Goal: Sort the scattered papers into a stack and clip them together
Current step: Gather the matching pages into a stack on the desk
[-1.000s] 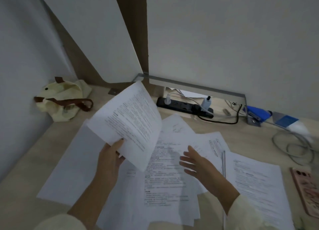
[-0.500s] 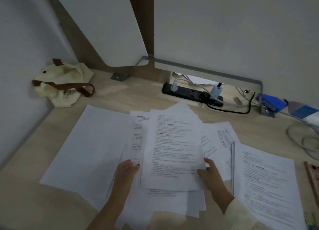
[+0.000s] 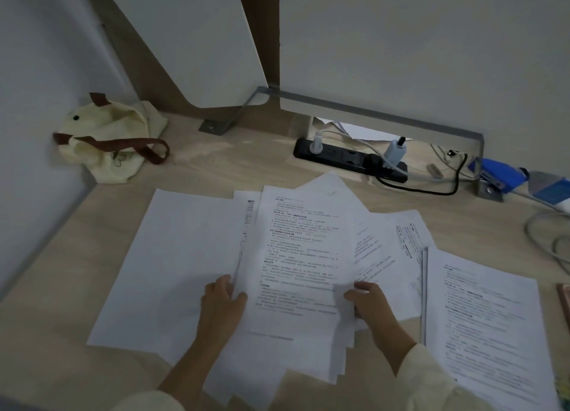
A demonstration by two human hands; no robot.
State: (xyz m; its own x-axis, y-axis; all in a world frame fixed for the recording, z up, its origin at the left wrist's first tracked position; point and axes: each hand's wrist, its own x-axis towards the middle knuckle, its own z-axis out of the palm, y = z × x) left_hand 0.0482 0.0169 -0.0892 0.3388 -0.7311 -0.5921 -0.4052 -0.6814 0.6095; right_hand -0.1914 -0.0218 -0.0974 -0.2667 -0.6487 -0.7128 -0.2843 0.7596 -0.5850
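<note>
A loose pile of printed sheets lies fanned in the middle of the wooden desk. My left hand grips the pile's left edge, thumb on the top sheet. My right hand holds its right edge, fingers curled round the sheets. A blank white sheet lies flat to the left, partly under the pile. More printed pages lie to the right, some tucked under the pile. A blue clip-like object sits at the back right; I cannot tell what it is.
A cream cloth bag with brown straps sits in the back left corner. A black power strip with plugs and cables runs along the back wall. Grey cable loops lie at the far right, and a pinkish object sits at the right edge.
My left hand lowered the raised sheet onto the central pile. Both hands then closed on the pile's two side edges.
</note>
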